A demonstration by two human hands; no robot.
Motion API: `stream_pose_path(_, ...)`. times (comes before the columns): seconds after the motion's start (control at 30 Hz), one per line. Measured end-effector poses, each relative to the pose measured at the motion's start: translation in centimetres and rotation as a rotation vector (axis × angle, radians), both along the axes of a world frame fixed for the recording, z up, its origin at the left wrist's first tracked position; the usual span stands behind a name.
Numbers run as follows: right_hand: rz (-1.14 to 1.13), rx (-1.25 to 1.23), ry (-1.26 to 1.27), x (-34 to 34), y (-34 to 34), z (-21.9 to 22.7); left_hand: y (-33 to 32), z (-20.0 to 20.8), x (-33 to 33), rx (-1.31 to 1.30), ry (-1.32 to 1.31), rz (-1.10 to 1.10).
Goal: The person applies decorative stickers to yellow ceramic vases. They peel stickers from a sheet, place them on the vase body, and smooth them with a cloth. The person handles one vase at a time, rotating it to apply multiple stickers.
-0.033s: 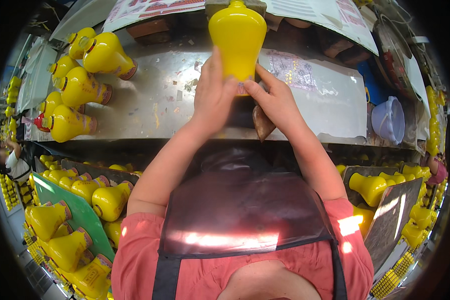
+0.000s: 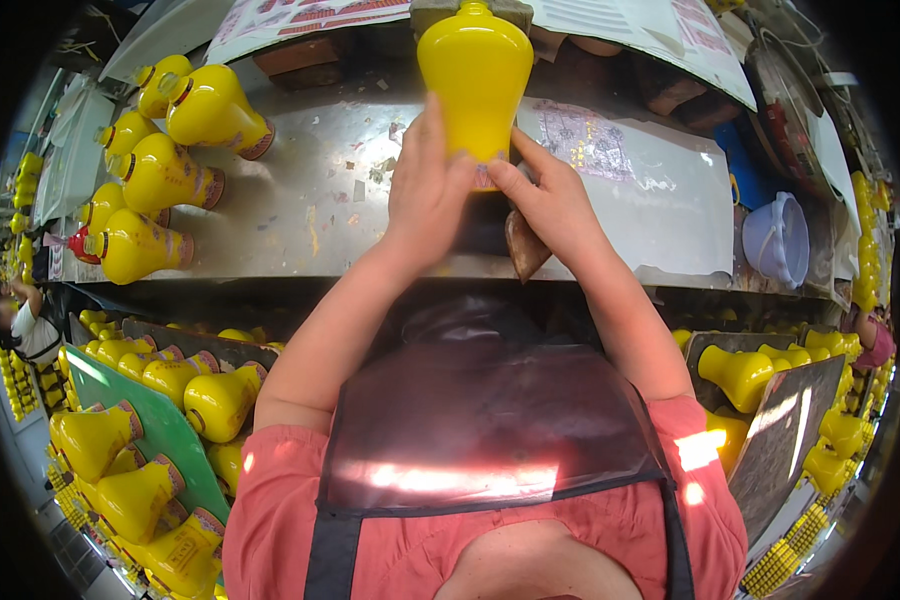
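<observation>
A glossy yellow bottle (image 2: pixel 475 75) lies between my two hands over the worktable, its neck pointing away and its narrow lower end toward me. My left hand (image 2: pixel 425 195) is pressed along its left side, with the thumb at the lower end. From the right, my right hand (image 2: pixel 555 205) wraps the lower end, thumb on top of a patterned band (image 2: pixel 482 177) there. The neck end is at a brown block (image 2: pixel 515 14). What lies under the bottle is mostly hidden. Below my right hand, a brown wedge-shaped piece (image 2: pixel 524 248) sticks out.
Several yellow bottles (image 2: pixel 165 172) with patterned bands lie at the table's left. A printed decal sheet (image 2: pixel 585 140) lies on a pale sheet (image 2: pixel 670 215) at right, near a lilac bucket (image 2: pixel 776 240). Racks of more bottles (image 2: pixel 220 400) flank me. Another person (image 2: pixel 35 325) is far left.
</observation>
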State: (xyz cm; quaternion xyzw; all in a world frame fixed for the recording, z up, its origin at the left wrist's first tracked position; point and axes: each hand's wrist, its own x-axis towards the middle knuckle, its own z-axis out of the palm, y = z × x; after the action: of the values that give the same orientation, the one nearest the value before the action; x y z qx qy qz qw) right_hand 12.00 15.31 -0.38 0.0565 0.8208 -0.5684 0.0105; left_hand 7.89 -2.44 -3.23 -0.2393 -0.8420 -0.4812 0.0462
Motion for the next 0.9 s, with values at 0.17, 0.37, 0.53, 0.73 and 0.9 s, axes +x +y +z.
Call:
stream_pose_path(0.17,-0.004,0.022,0.025,0.0,0.1,-0.3,0.1,-0.2,0.1,-0.011,0.003,0.015)
stream_pose_path(0.37,0.02,-0.283,-0.088,0.0,0.9,-0.2,-0.6,0.3,0.1,0.194,-0.185,-0.042)
stream_pose_path(0.53,0.034,-0.21,-0.09,0.1,1.0,-0.7,-0.6,0.5,0.9,0.255,-0.267,-0.036)
stream_pose_path(0.73,0.01,-0.124,0.014,0.1,0.4,-1.2,0.5,0.2,0.9,0.35,-0.263,0.055)
stream_pose_path(0.9,-0.037,-0.214,-0.149,-0.3,1.8,1.3,0.2,0.3,0.8,0.369,-0.315,0.001)
